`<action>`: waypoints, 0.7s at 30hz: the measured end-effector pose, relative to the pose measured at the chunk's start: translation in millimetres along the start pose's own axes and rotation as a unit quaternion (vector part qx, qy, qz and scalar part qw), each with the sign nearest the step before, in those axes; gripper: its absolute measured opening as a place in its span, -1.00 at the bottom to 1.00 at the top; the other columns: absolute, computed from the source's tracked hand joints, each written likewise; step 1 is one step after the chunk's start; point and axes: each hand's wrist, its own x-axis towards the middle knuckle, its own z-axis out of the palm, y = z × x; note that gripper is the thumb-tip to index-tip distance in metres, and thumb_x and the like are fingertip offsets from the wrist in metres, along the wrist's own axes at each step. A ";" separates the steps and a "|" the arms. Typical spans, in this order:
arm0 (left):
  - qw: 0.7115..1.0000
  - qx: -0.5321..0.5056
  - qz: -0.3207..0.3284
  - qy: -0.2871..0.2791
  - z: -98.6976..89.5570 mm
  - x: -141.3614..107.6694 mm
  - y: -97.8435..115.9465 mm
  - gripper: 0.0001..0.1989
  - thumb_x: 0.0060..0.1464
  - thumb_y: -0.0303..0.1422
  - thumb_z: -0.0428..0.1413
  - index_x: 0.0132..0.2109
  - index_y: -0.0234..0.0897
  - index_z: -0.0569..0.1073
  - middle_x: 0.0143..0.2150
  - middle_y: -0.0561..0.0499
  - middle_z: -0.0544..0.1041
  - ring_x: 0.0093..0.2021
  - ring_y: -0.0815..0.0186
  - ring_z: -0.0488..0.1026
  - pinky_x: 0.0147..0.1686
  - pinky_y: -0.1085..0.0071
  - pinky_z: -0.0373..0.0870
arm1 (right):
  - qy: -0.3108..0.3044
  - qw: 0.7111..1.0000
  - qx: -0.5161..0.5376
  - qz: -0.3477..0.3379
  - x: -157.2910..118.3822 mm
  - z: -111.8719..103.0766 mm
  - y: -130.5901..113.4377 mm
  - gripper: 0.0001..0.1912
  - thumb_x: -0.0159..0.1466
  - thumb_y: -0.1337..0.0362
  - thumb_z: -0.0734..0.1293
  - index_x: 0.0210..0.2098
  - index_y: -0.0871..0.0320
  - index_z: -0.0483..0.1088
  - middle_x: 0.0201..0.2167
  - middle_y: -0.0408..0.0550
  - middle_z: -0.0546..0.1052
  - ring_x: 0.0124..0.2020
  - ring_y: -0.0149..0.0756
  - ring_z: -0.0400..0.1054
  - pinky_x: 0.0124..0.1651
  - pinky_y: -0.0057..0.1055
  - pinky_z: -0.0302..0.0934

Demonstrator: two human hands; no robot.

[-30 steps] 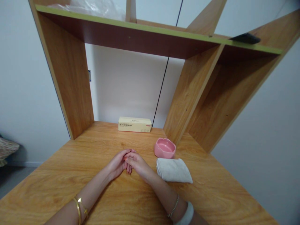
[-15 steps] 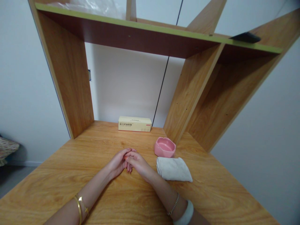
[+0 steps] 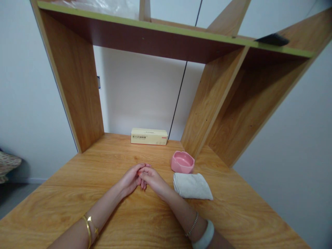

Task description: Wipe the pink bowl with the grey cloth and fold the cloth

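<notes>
My left hand [image 3: 130, 180] and my right hand [image 3: 152, 178] rest together on the wooden table, fingers loosely curled and clasped against each other. No object shows in either hand, though the space between the palms is partly hidden. Just right of my right hand lies a folded pale grey cloth [image 3: 192, 186]. Behind the cloth stands a pink angular bowl [image 3: 183, 164], its inside visible and bare. Farther back, a cream cardboard box [image 3: 149, 137] with printed characters stands by the back edge.
The wooden table [image 3: 124, 221] carries a shelf unit with a left side panel [image 3: 72, 83] and a right upright [image 3: 215, 100]. An overhead shelf [image 3: 155, 43] spans them, bearing clear plastic [image 3: 103, 7] and a dark flat object [image 3: 273, 39]. Patterned fabric [image 3: 9, 164] shows at far left.
</notes>
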 end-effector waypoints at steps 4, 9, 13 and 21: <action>1.000 0.007 0.002 0.008 2.9 -1.5 2.0 -0.71 0.07 -0.29 -0.07 -0.11 -0.38 0.34 -0.72 0.14 0.34 -0.79 0.38 0.28 -0.76 0.51 0.24 | -0.003 1.000 0.003 -0.004 -0.1 -0.2 -0.4 -0.73 0.06 0.09 0.24 -0.54 0.19 0.21 -0.73 -0.26 0.34 -0.77 -0.55 0.16 -0.69 -0.57 0.04; 1.000 0.009 -0.003 0.006 2.9 -1.1 2.5 -0.70 0.08 -0.31 -0.08 -0.08 -0.38 0.32 -0.72 0.13 0.35 -0.79 0.37 0.28 -0.77 0.50 0.24 | -0.002 1.000 0.008 0.000 0.4 -0.3 -1.1 -0.72 0.05 0.07 0.26 -0.54 0.18 0.22 -0.73 -0.27 0.35 -0.77 -0.56 0.16 -0.69 -0.58 0.04; 1.000 0.002 -0.002 0.001 1.3 -0.1 1.7 -0.71 0.07 -0.30 -0.07 -0.12 -0.39 0.35 -0.72 0.13 0.35 -0.79 0.38 0.28 -0.76 0.51 0.23 | -0.002 1.000 0.007 -0.001 0.1 -0.2 -2.1 -0.71 0.05 0.07 0.26 -0.55 0.18 0.23 -0.73 -0.27 0.34 -0.77 -0.56 0.16 -0.69 -0.57 0.04; 1.000 0.001 -0.004 -0.006 -2.2 1.7 -0.9 -0.72 0.07 -0.28 -0.07 -0.16 -0.38 0.35 -0.73 0.13 0.35 -0.78 0.38 0.29 -0.74 0.50 0.24 | -0.002 1.000 0.003 -0.004 -0.4 -0.1 -1.7 -0.73 0.06 0.09 0.25 -0.54 0.18 0.22 -0.73 -0.27 0.34 -0.78 -0.56 0.16 -0.69 -0.58 0.04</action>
